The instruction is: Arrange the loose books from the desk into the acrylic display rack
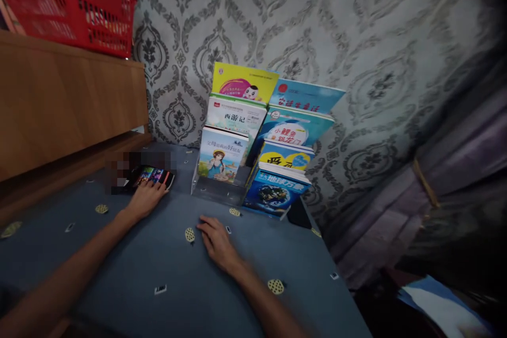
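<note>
A: Where's the left hand (147,198)?
B: Far left of the bench (158,253), on a dark item (152,173) with coloured pictures. Part of it is blurred out. It lies flat, left of the clear rack (219,195), near the wooden cabinet (71,100).
A: Clamped?
B: Fingers laid over its near edge. Can't tell if they grip; thumb not clear.
A: Right hand (217,245)?
B: Low over the bench, in front of the rack, holding nothing. Fingers stretched out, slightly apart. Contact with the bench: can't tell.
A: Rack load?
B: Two stepped columns. Left: girl-cover book (219,161) in front, white book (237,116) behind, yellow book (245,79) at the back. Right: blue globe-cover book (273,195) in front, more behind.
A: Elsewhere?
B: Red basket (75,10) on the cabinet, patterned wallpaper (285,26) behind the rack, curtain (380,206) right.
</note>
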A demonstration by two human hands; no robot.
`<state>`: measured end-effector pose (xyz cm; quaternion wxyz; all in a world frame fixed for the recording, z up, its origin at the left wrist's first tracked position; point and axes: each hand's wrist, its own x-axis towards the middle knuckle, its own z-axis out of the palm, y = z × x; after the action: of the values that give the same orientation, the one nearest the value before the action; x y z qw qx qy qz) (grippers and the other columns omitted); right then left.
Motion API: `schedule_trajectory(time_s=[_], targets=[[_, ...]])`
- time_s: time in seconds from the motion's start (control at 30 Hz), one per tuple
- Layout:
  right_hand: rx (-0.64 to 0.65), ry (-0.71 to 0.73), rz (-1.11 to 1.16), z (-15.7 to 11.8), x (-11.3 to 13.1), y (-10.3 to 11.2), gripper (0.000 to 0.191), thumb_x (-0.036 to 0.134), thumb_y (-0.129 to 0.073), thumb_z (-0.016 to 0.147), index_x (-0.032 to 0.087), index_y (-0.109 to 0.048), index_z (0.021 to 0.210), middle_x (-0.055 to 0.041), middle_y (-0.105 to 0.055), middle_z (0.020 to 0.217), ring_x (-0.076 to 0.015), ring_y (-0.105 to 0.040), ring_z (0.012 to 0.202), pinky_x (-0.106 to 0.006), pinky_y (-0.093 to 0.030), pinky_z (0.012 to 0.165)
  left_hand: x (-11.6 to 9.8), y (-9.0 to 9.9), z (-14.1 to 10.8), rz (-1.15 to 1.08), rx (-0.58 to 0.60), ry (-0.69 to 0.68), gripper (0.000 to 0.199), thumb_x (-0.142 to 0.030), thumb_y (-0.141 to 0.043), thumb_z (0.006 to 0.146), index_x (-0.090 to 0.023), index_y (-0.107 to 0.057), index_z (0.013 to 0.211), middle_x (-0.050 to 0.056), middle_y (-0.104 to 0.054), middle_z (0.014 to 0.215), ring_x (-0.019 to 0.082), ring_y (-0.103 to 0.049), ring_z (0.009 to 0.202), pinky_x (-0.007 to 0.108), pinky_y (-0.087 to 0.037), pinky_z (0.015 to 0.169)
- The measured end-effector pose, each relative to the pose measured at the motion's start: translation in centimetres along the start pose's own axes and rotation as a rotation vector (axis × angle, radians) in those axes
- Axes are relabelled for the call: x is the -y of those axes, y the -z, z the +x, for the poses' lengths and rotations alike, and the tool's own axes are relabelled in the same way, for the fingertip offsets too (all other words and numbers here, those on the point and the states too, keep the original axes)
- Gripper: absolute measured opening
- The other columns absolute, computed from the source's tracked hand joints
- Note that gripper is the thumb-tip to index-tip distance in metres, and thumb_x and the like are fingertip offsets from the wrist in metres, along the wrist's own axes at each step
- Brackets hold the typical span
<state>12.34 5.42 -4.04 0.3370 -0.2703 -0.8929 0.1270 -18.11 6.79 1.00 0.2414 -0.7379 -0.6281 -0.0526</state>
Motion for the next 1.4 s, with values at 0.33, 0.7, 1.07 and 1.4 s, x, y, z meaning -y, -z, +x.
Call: schedule_trajectory(time_s=[0.33, 0.7, 1.07, 1.4], targets=[[0.011, -0.017, 0.012, 0.2, -0.1, -0.3, 0.033, 0.015, -0.050, 0.095, 0.022, -0.067, 0.122, -0.0133, -0.065, 0.133, -0.0250, -0.061, 0.125, -0.050, -0.049, 0.108, -3.9, 2.8, -5.8, -0.092, -0.029, -0.237, 0.025, -0.030, -0.047, 0.101, -0.017, -0.068, 0.102, 0.009, -0.070, 0.090, 0.024, -0.064, 0.084, 0.036, -0.047, 0.078], [0.108, -0.083, 0.027, 0.7, 0.5, 0.3, 0.033, 0.014, -0.049, 0.095, 0.020, -0.068, 0.120, -0.0132, -0.063, 0.136, -0.0248, -0.059, 0.127, -0.049, -0.046, 0.112, -0.9, 3.4, -9.5, -0.352, -0.028, 0.084, 0.050, -0.056, -0.041, 0.097, -0.021, -0.063, 0.125, 0.014, -0.062, 0.135, 0.033, -0.056, 0.124, 0.052, -0.043, 0.104], [-0.065, -0.208, 0.149, 1.0, 0.2, 0.6, 0.032, 0.020, -0.045, 0.098, 0.021, -0.068, 0.120, -0.0127, -0.068, 0.128, -0.0229, -0.062, 0.122, -0.045, -0.047, 0.108, 1.3, 0.1, -7.9, -0.556, 0.126, 0.246, 0.068, -0.062, -0.038, 0.093, -0.012, -0.048, 0.137, 0.017, -0.062, 0.132, 0.032, -0.059, 0.120, 0.047, -0.046, 0.102], [-0.154, -0.213, 0.215, 1.3, 0.9, 1.6, 0.029, 0.022, -0.047, 0.096, 0.023, -0.070, 0.113, -0.0081, -0.073, 0.118, -0.0216, -0.066, 0.113, -0.039, -0.051, 0.102, -5.9, 2.0, -4.4, -0.744, 0.234, -0.348, 0.055, -0.052, -0.040, 0.100, -0.019, -0.044, 0.144, 0.015, -0.047, 0.153, 0.026, -0.041, 0.143, 0.046, -0.034, 0.117]])
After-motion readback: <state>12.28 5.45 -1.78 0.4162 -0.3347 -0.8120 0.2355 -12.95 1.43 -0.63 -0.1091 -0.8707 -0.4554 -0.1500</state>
